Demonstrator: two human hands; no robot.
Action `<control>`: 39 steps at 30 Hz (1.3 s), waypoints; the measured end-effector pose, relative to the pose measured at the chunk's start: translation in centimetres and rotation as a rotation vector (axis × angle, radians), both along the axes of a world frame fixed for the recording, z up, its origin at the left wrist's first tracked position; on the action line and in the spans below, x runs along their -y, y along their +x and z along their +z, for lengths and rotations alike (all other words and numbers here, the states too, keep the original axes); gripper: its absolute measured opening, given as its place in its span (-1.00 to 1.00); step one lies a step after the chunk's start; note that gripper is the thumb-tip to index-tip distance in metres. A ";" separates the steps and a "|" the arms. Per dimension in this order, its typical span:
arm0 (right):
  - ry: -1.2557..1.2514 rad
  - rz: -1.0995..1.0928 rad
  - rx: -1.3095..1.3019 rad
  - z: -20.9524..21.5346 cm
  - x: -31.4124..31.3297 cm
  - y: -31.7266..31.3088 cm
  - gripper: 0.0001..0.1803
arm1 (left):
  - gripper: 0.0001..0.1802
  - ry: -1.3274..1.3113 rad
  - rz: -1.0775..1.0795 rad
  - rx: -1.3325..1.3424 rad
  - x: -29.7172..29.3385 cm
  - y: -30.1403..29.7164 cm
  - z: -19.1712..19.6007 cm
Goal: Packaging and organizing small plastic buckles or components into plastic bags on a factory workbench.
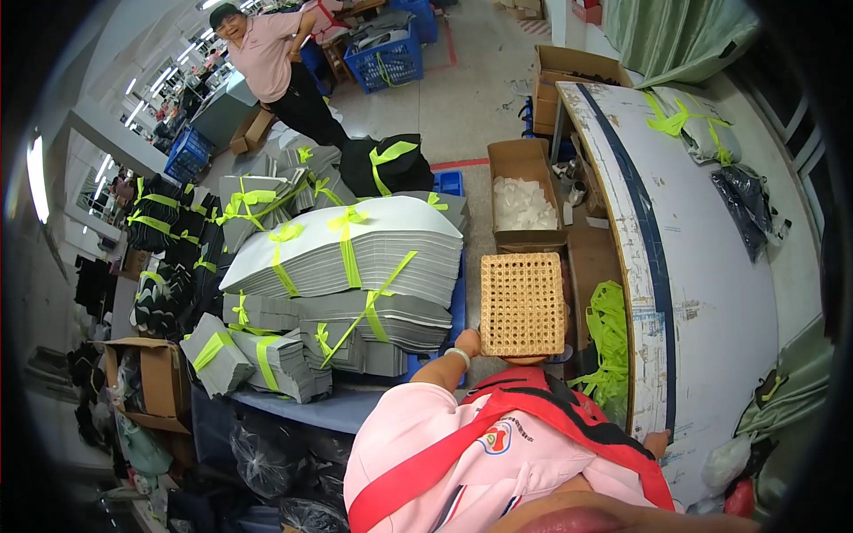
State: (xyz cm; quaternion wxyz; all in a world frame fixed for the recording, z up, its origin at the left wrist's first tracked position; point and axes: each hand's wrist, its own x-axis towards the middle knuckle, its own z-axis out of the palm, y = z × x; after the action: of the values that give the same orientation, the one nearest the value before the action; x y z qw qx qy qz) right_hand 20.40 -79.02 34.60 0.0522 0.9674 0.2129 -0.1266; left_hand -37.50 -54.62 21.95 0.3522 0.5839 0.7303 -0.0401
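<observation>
My left hand (467,342), with a pale band at the wrist, is at the near left corner of a stool (522,304) with a woven cane seat. Its fingers are closed round the seat's edge. My right hand (656,442) rests at the near left edge of the long white-topped table (729,329), beside a dark blue strip (657,266) laid along it. The right fingers are too small and partly hidden to make out.
On the left lie stacks of grey cut pieces (355,258) tied with neon-green strips, beside a black bundle (385,166). An open carton (526,191) of white pieces stands beyond the stool. A green bag (606,346) hangs by the table. Another person (267,53) stands far left.
</observation>
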 end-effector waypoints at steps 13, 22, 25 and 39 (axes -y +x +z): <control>-0.001 -0.014 -0.006 0.5 -0.3 -0.3 -0.49 | -0.75 -0.001 -0.030 0.000 -0.2 0.0 0.7; 0.014 -0.051 -0.049 0.2 -0.2 -0.9 -0.51 | -0.71 -0.017 0.001 0.005 0.2 -0.2 0.0; 0.025 -0.080 -0.098 -1.0 1.2 -0.9 -0.47 | -0.76 0.093 -0.140 -0.066 -2.2 -0.1 -1.8; 0.007 -0.060 -0.072 1.1 -0.2 -0.7 -0.42 | -0.64 -0.044 0.035 0.077 -0.5 -0.3 -0.2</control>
State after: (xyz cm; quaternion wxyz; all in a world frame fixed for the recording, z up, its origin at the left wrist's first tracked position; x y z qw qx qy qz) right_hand 19.73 -78.81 35.74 0.0372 0.9684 0.1857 -0.1622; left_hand -37.83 -54.09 21.77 0.3934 0.5642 0.7253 -0.0277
